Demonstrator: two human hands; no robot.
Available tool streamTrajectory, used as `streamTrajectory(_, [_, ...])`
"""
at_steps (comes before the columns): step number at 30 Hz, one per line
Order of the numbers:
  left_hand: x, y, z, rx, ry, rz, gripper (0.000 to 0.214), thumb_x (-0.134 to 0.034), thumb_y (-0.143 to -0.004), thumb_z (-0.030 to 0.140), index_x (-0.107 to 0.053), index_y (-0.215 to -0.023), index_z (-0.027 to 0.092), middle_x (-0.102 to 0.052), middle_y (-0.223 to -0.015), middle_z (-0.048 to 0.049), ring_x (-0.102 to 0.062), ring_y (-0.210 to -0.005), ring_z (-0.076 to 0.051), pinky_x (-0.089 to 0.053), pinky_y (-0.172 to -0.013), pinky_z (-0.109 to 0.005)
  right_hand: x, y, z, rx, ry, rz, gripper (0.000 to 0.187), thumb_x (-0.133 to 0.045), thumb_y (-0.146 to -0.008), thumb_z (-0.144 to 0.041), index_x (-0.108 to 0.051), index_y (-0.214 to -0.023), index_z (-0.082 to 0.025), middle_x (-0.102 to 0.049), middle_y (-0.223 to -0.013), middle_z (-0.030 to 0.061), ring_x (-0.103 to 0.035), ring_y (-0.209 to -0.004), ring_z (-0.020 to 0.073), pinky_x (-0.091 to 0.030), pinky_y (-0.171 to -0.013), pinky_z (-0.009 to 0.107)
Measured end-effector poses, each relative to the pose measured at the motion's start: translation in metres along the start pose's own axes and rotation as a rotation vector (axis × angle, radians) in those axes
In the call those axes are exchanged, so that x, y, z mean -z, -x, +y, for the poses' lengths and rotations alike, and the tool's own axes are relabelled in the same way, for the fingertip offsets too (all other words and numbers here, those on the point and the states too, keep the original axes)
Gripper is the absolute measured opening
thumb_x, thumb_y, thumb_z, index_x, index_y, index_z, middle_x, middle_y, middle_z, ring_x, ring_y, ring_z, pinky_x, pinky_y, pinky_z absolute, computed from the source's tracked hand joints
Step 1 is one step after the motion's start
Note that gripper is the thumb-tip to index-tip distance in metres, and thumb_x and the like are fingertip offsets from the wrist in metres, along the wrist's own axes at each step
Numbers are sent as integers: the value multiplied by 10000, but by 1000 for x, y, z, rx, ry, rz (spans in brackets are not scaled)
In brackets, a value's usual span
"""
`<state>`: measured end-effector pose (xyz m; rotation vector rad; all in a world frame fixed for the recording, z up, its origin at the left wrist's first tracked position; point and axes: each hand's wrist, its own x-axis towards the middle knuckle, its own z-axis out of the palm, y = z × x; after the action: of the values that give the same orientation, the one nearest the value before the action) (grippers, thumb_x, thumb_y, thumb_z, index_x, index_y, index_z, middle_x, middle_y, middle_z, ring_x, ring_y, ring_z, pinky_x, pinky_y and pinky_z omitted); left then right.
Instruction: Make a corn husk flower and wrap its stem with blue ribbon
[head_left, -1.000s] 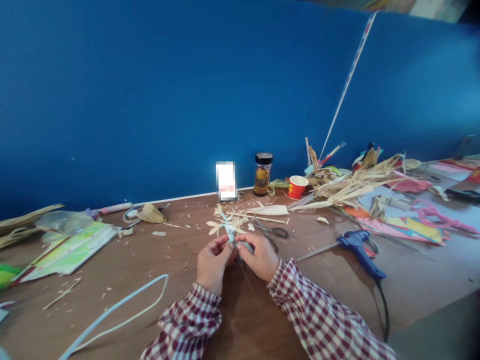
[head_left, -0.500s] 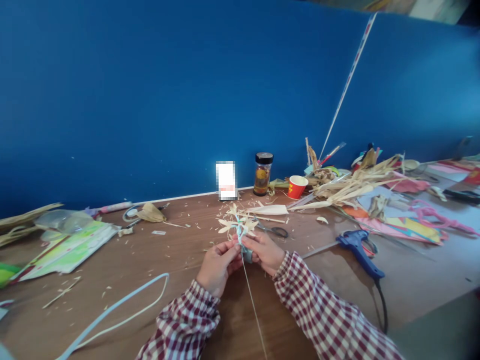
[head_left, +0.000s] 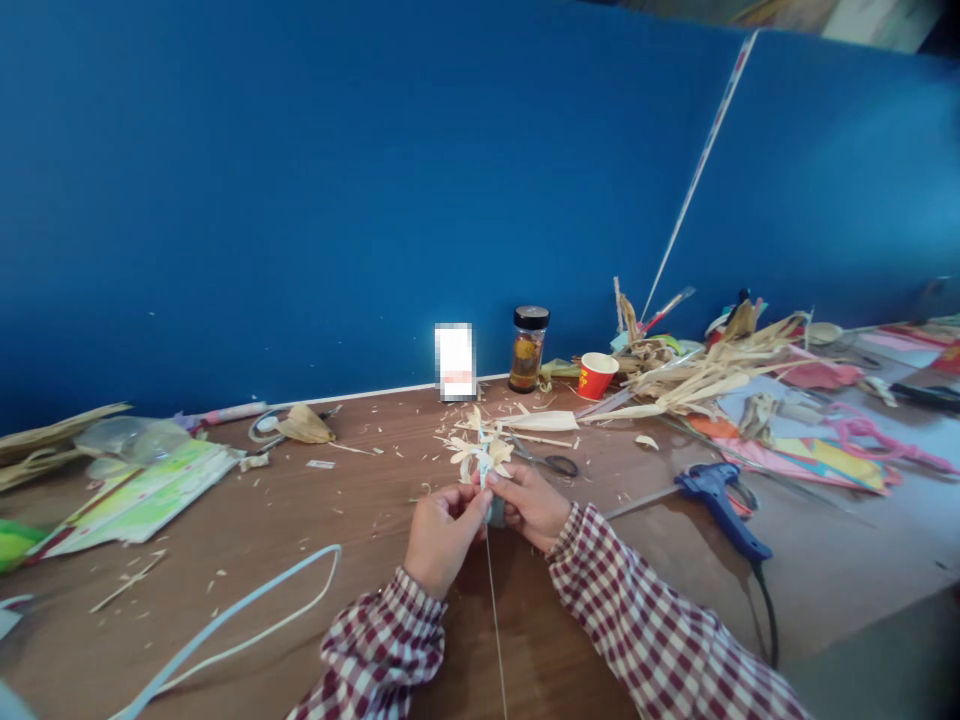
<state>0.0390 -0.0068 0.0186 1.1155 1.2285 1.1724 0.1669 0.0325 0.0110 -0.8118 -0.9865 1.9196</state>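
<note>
A pale flower (head_left: 480,455) with pointed petals, seemingly of corn husk, is held up above the table with its head facing away from me. My left hand (head_left: 442,525) pinches its base between thumb and fingers. From the other side, my right hand (head_left: 531,505) is closed on the same base, with a pale blue-green roll (head_left: 496,513) partly hidden in its fingers. A thin wire-like stem (head_left: 495,610) runs from the flower down toward me. Just behind my right hand, dark-handled scissors (head_left: 561,465) lie on the table, near a strip of husk (head_left: 544,421).
A dark-lidded jar (head_left: 529,350), a red paper cup (head_left: 598,376) and a blurred white upright object (head_left: 455,362) stand along the blue wall. Right lie a blue glue gun (head_left: 721,508) and a husk pile (head_left: 697,378). A white cord (head_left: 247,592) loops at left.
The flower has turned and tipped slightly in my fingers, and its stem has swung a little left. My left hand has shifted slightly right, closer to the right one.
</note>
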Motion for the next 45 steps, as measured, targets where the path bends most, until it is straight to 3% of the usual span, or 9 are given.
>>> streamTrajectory(5, [2,1,1,-131,-229,9,313,-545,-741,392,-662,-811,111,-615,-592,-23,-500,-493,-113,-403,-486,-221,-1,-1,1,8,-7,9,299,-710,-630,-373,-648,-769,-116,-355,-391,-92,-225,-341,1,-119,-339,148])
streamTrajectory(10, [1,4,6,-216,-377,48,297,-515,-761,349,-680,-803,106,-637,-612,-37,-518,-546,-140,-394,-532,-235,0,-2,3,10,2,20,295,-725,-614,-350,-652,-784,-120,-470,-487,-56,-296,-380,2,-169,-349,134])
streamTrajectory(18, [-1,7,10,-288,-363,55,262,-501,-771,284,-694,-878,144,-670,-706,-46,-566,-667,-180,-407,-640,-246,4,-5,8,43,29,54,252,-724,-615,-339,-644,-728,-127,-491,-496,-48,-387,-423,21,-273,-389,133])
streamTrajectory(25, [-3,9,11,-310,-355,138,201,-527,-741,279,-687,-697,166,-646,-630,-31,-535,-596,-171,-381,-594,-230,-5,-5,10,103,31,87,259,-726,-601,-353,-635,-671,-121,-512,-504,-38,-390,-429,34,-282,-407,164])
streamTrajectory(31, [-5,10,11,-347,-444,193,220,-505,-752,255,-701,-800,165,-670,-699,-44,-558,-621,-167,-397,-615,-225,-10,-5,14,171,57,128,269,-727,-584,-361,-619,-650,-123,-518,-509,-40,-399,-436,44,-308,-436,181])
streamTrajectory(35, [-5,10,12,-349,-490,215,235,-488,-767,259,-697,-741,155,-647,-628,-27,-544,-576,-147,-387,-573,-214,-9,-6,18,225,113,147,284,-697,-614,-391,-627,-688,-126,-528,-511,-36,-415,-445,60,-328,-449,198])
streamTrajectory(39, [-4,5,9,-265,-342,190,216,-538,-741,288,-698,-743,144,-647,-606,-21,-547,-559,-143,-403,-550,-216,-9,-7,18,212,131,150,284,-696,-620,-384,-637,-713,-122,-535,-526,-28,-413,-447,60,-321,-441,195])
streamTrajectory(42, [-4,2,6,-133,-41,107,227,-599,-705,332,-687,-772,134,-651,-629,-28,-554,-560,-133,-440,-558,-223,-8,-6,11,143,44,140,271,-708,-609,-374,-644,-708,-129,-490,-498,-43,-389,-439,47,-309,-431,178])
streamTrajectory(45, [-4,0,6,88,305,59,300,-607,-702,403,-666,-804,126,-641,-630,-34,-558,-533,-112,-473,-530,-226,-6,-4,3,116,-45,120,247,-713,-611,-347,-657,-746,-149,-493,-532,-43,-384,-452,40,-318,-431,162])
